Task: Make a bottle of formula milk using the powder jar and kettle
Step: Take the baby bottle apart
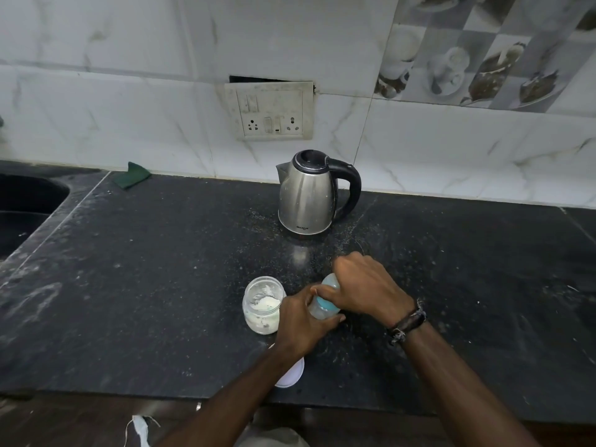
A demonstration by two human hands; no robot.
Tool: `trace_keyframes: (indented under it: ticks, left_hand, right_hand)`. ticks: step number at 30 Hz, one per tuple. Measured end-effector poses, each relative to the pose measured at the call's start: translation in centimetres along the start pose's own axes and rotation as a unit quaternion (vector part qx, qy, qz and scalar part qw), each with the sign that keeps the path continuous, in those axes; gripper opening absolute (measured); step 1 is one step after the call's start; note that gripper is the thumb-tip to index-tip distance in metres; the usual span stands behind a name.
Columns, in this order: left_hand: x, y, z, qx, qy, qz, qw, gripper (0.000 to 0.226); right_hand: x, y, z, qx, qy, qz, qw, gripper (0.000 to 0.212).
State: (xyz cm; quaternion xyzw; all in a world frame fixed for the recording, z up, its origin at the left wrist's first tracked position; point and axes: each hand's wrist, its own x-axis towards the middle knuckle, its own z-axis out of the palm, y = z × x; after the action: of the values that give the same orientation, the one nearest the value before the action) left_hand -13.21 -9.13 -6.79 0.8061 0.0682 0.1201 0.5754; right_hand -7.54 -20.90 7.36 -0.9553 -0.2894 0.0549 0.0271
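Observation:
A clear baby bottle (319, 310) with a teal collar lies tilted between both hands above the black counter (161, 269). My left hand (301, 324) wraps around the bottle's body. My right hand (364, 287) closes over its clear cap (332, 281) at the top end. Just left of the hands stands the open powder jar (263, 304), with white powder inside. The steel kettle (308, 193) with a black handle stands upright farther back, its lid closed.
A white jar lid (290, 375) lies near the counter's front edge, partly under my left forearm. A sink (22, 204) sits at the far left, with a green cloth (134, 175) by the wall. A socket panel (271, 112) is on the tiled wall above the kettle.

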Motion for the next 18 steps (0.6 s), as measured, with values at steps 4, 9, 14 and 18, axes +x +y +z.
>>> trace_keyframes:
  ticks: [4, 9, 14, 18]
  left_hand:
    - [0.1, 0.3, -0.3, -0.006, 0.002, 0.004, 1.000, 0.049]
    - [0.4, -0.1, -0.2, -0.015, -0.004, -0.003, 1.000, 0.048]
    - [0.3, -0.6, 0.2, -0.025, -0.005, -0.017, 1.000, 0.049]
    - [0.2, -0.7, 0.6, -0.029, -0.011, -0.031, 0.999, 0.049]
  right_hand:
    - [-0.2, -0.3, -0.1, -0.003, 0.015, -0.001, 1.000, 0.045]
    - [-0.6, -0.5, -0.2, 0.003, 0.030, 0.003, 1.000, 0.042]
    - [-0.9, -0.7, 0.0, 0.000, 0.027, -0.004, 1.000, 0.041]
    - [-0.9, -0.7, 0.2, 0.001, 0.021, -0.005, 1.000, 0.042]
